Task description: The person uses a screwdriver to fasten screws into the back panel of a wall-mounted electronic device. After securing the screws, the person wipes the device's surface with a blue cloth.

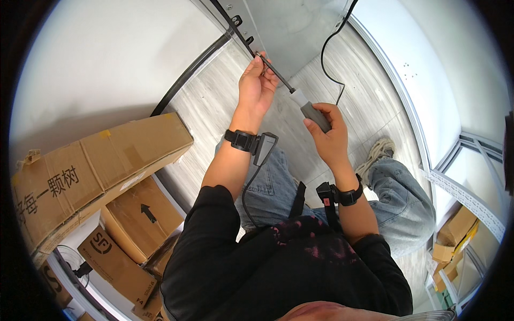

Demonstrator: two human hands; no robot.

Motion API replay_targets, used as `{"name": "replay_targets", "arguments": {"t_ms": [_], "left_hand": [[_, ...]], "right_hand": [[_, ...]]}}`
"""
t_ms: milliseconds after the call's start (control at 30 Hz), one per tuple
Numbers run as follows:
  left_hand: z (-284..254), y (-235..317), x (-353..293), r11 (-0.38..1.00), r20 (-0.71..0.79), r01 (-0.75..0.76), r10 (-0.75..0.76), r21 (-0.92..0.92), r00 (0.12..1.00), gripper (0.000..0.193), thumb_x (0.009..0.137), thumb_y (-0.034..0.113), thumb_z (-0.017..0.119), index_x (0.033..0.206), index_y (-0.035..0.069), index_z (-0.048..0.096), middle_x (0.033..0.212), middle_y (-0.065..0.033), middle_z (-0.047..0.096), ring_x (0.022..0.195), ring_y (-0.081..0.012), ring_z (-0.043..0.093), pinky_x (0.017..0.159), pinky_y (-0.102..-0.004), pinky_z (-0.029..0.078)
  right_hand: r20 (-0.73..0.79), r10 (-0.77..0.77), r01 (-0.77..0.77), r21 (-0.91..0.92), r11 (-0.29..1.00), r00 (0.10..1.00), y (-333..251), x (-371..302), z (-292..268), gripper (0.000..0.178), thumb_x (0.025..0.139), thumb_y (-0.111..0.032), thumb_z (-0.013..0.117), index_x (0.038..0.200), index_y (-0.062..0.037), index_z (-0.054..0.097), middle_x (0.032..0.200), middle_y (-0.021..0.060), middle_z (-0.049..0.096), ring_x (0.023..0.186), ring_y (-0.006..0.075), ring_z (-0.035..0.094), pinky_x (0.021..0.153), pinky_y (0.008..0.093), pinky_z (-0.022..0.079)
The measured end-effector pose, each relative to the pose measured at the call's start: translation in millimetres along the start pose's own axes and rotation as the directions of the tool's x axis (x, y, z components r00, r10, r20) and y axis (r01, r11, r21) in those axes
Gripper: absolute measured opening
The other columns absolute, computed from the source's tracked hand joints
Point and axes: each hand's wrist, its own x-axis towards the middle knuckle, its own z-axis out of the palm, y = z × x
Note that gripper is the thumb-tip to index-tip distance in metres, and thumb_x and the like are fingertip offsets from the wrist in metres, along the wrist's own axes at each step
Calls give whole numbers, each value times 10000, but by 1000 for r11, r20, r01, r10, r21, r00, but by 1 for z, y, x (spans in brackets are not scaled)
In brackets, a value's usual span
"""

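Note:
My right hand (329,128) is wrapped round the grey handle of a screwdriver (312,111). Its long dark shaft slants up and left to a black strip along the edge of a grey metal panel (286,35). At the shaft's tip, the thumb and forefinger of my left hand (258,85) are pinched together beside the strip. Whatever small piece lies between them is too small to make out. The other left fingers are loosely curled behind the shaft. Black clips or brackets (236,20) sit higher on the same edge.
A black cable (323,53) hangs right of the panel down to the wood-look floor (214,88). Cardboard boxes (107,160) are stacked at the left. A metal shelf frame (468,198) with cartons (455,230) stands at the right. Both wrists wear black strapped devices (242,140).

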Motion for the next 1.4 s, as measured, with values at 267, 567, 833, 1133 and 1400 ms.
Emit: {"name": "replay_targets", "arguments": {"t_ms": [267, 567, 833, 1133, 1400], "left_hand": [[-3, -1, 1, 999, 28, 5, -4, -48, 1000, 172, 984, 221, 478, 1044, 110, 594, 850, 24, 602, 690, -60, 535, 630, -199, 472], [2, 0, 2, 997, -1, 1, -1, -76, 1000, 171, 981, 219, 484, 1033, 82, 571, 820, 10, 589, 669, -94, 530, 599, -229, 450], [-1, 2, 1, 999, 60, 4, -1, -43, 998, 211, 997, 234, 440, 1081, 96, 576, 860, 16, 603, 706, -81, 530, 642, -217, 462], [-1, 2, -11, 984, 75, 3, -17, 181, 997, 240, 984, 192, 461, 1132, 32, 562, 1005, -87, 646, 825, -163, 621, 696, -274, 519], [-4, -3, -5, 979, -9, -2, 4, 201, 1000, 211, 973, 184, 492, 1090, 37, 588, 964, -90, 653, 779, -168, 625, 672, -265, 520]], "right_hand": [[27, 40, -41, 64, 997, 999, -4, 2, -1, 312, 783, -57, 708, 1057, -36, 559, 943, 80, 601, 831, 163, 583, 749, 279, 466], [30, 64, -66, 88, 994, 998, -5, 4, -1, 313, 784, -41, 696, 1065, -33, 559, 959, 73, 602, 860, 165, 584, 775, 280, 464], [-10, -40, 39, -93, 995, 999, -21, 10, -4, 322, 743, -36, 716, 1038, -45, 587, 944, 98, 568, 806, 201, 573, 726, 298, 466], [-11, 194, -190, 129, 973, 981, -38, 5, -2, 450, 756, -50, 722, 1159, -33, 524, 996, 94, 537, 720, 160, 575, 637, 275, 478], [-126, -61, 63, 14, 998, 990, -20, -11, -3, 479, 819, -58, 672, 1233, -22, 435, 1006, 125, 549, 657, 131, 580, 562, 239, 470]]}}
